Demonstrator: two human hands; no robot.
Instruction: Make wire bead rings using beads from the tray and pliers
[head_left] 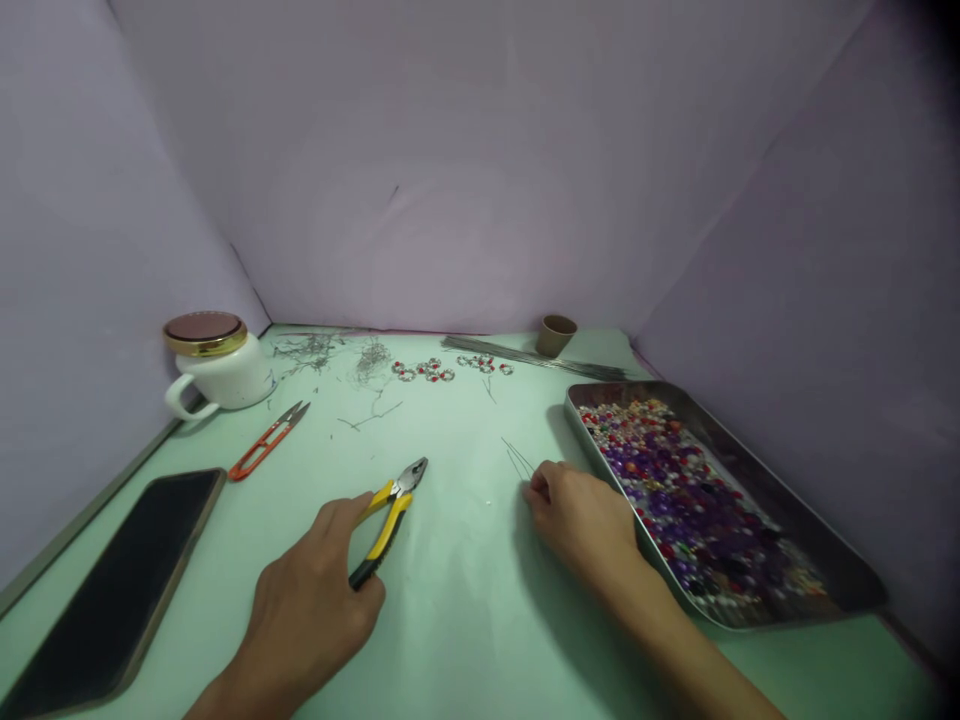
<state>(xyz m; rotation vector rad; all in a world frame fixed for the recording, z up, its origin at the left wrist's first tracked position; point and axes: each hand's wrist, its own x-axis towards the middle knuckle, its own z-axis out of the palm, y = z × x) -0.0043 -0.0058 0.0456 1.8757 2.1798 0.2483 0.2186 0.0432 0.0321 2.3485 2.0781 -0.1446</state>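
My left hand [311, 590] is closed round the handles of yellow-and-black pliers [388, 530], whose metal jaws point up and to the right. My right hand [577, 515] is pinched over the table, left of the bead tray. Out of its fingertips stick thin pieces of wire [516, 458], reaching up and to the left. The ends inside the pinch are hidden. Beyond the hands lie several small beaded rings [433, 371] with red beads, and a few loose wire pieces [369, 416].
A metal tray [600, 462] of mixed beads stands at right. Behind it are a bundle of straight wires [517, 354] and a small brown cup [556, 336]. At left are a phone [120, 590], orange thread snips [264, 445], a lidded white mug [225, 370] and tangled wire scraps [311, 350].
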